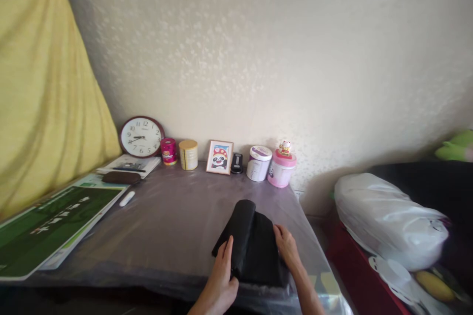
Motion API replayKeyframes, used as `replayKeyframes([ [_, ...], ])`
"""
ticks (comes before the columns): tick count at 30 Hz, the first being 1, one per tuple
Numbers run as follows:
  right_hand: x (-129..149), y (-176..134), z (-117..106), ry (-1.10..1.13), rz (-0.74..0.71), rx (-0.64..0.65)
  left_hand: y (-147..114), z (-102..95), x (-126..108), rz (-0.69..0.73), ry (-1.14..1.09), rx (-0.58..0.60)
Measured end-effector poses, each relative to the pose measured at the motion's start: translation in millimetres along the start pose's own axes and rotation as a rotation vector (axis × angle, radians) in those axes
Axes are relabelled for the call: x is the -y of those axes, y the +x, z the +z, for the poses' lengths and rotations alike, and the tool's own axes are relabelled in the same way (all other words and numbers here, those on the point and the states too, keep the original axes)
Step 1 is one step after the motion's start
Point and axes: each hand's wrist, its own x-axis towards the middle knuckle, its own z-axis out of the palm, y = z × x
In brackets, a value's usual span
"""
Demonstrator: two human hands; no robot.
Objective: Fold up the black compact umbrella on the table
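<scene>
A black, smooth, cloth-like piece point(260, 251) lies near the front right of the table, its left part folded over into a thick roll. Whether it is a bag or a plain cloth, I cannot tell. My left hand point(222, 275) grips the near left side of the roll, fingers pointing away from me along it. With bent fingers, my right hand point(286, 245) holds the flat part by its right edge. The underside of the piece and some of my fingertips are hidden.
Along the wall stand a clock point(142, 137), a pink can point(169, 151), a yellow-lidded can point(188, 155), a panda picture frame point(219, 157) and two white tubs point(259, 163). A green board point(48, 226) lies left. A white plastic bag point(391, 221) sits right of the table.
</scene>
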Motion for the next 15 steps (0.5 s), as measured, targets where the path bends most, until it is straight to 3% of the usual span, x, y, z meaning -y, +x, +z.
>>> replayKeyframes([
  [8, 15, 9, 5, 0.148, 0.079, 0.004, -4, 0.4, -12, -0.05, 0.12, 0.007],
  [15, 4, 14, 7, 0.038, 0.053, -0.031, -5, -0.5, -13, -0.059, 0.163, 0.019],
])
